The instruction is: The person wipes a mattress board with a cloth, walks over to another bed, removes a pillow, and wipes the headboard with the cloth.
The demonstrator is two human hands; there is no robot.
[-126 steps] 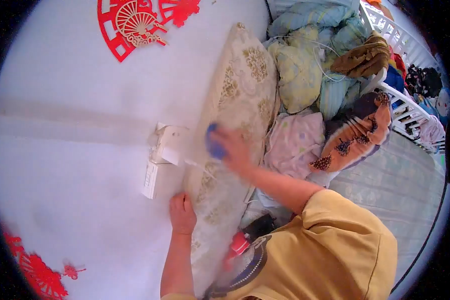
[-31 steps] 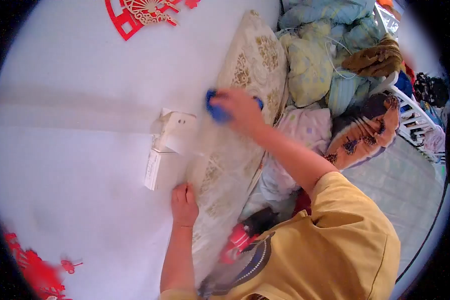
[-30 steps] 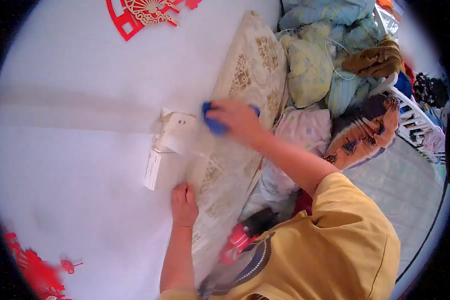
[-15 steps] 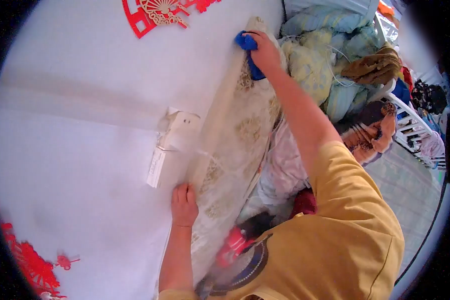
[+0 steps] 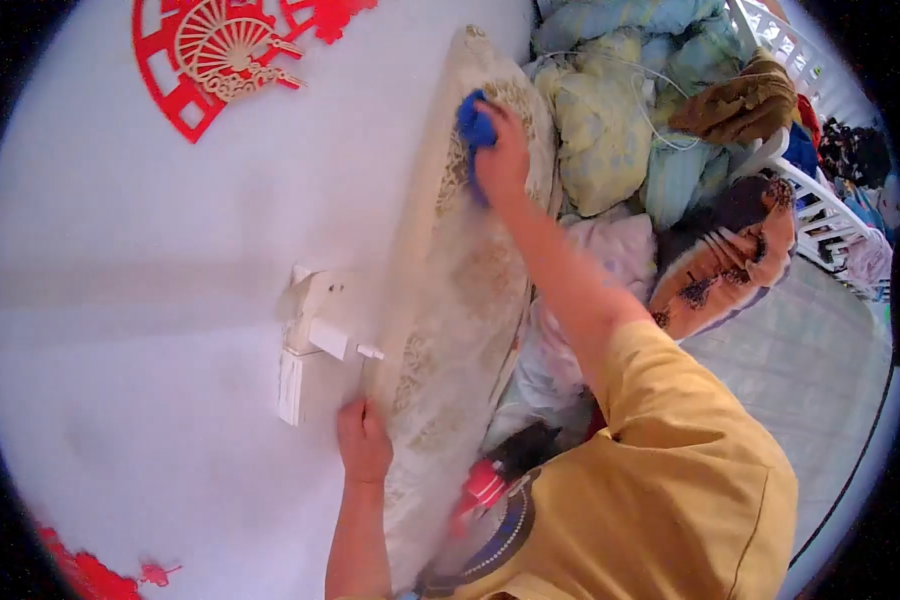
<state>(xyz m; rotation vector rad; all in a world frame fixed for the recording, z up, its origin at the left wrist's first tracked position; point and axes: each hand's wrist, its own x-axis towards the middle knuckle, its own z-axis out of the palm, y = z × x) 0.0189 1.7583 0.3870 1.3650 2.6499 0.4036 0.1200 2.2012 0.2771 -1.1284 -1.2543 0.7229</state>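
My right hand (image 5: 503,158) is closed on a blue cloth (image 5: 477,122), pressing it against the upper part of a cream headboard (image 5: 460,330) with a tan floral pattern. Part of the cloth hangs down below the fingers. Lower down, my left hand (image 5: 364,442) has its fingers curled at the headboard's wall-side edge, gripping it. Just above that hand, a white plug (image 5: 328,338) is in a white socket strip (image 5: 320,290) on the wall.
Bunched yellow and blue bedding (image 5: 605,120) and a brown patterned pillow (image 5: 730,260) lie to the right. A white railing (image 5: 820,225) with clothes stands beyond. Red fan-shaped decorations (image 5: 165,60) are on the pale wall (image 5: 140,350).
My right hand has moved the blue cloth from the headboard's wall-side edge onto its patterned face. My left hand stays at the edge. The whole view has shifted, the wall items appearing lower and further left.
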